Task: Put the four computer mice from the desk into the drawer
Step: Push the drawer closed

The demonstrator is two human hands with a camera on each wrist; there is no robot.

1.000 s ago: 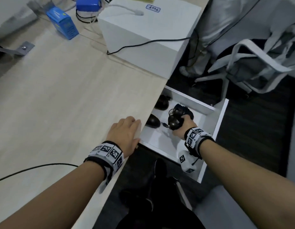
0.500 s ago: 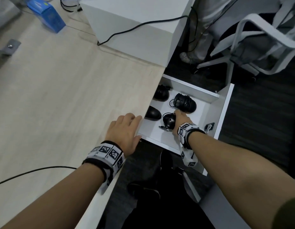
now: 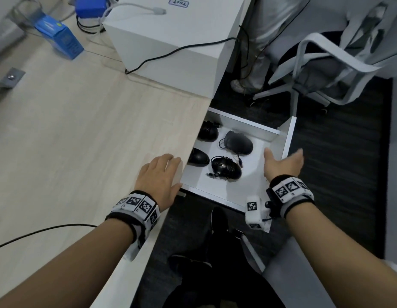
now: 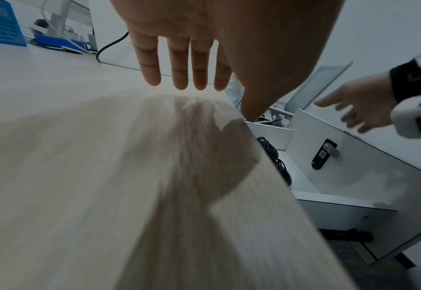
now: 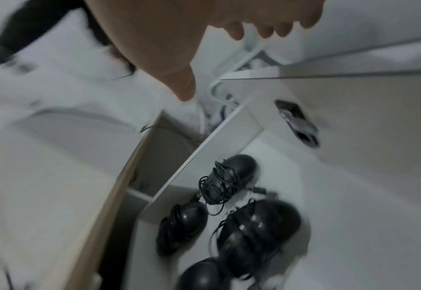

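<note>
Several black wired mice lie in the open white drawer [image 3: 288, 138], their cables wrapped round them. One mouse [image 3: 226, 168] lies at the near middle and another mouse [image 3: 238, 143] beyond it. Two more, a far mouse [image 3: 207, 131] and a near mouse [image 3: 197, 156], sit half under the desk edge. My right hand [image 3: 284, 163] hovers open and empty over the drawer's front panel, to the right of the mice. The right wrist view shows the mice [image 5: 259, 235] below my spread fingers [image 5: 236, 31]. My left hand [image 3: 162, 172] rests flat on the wooden desk [image 3: 82, 141] at its edge.
A white box [image 3: 177, 41] with a black cable across it stands at the desk's far end, beside a blue carton [image 3: 62, 38]. A white office chair [image 3: 326, 70] stands beyond the drawer. The drawer front carries a black lock [image 4: 323, 155]. My legs are below the drawer.
My right hand has let go of the near mouse, left it in the drawer, and moved right and up, opening over the front panel. The left hand stays on the desk.
</note>
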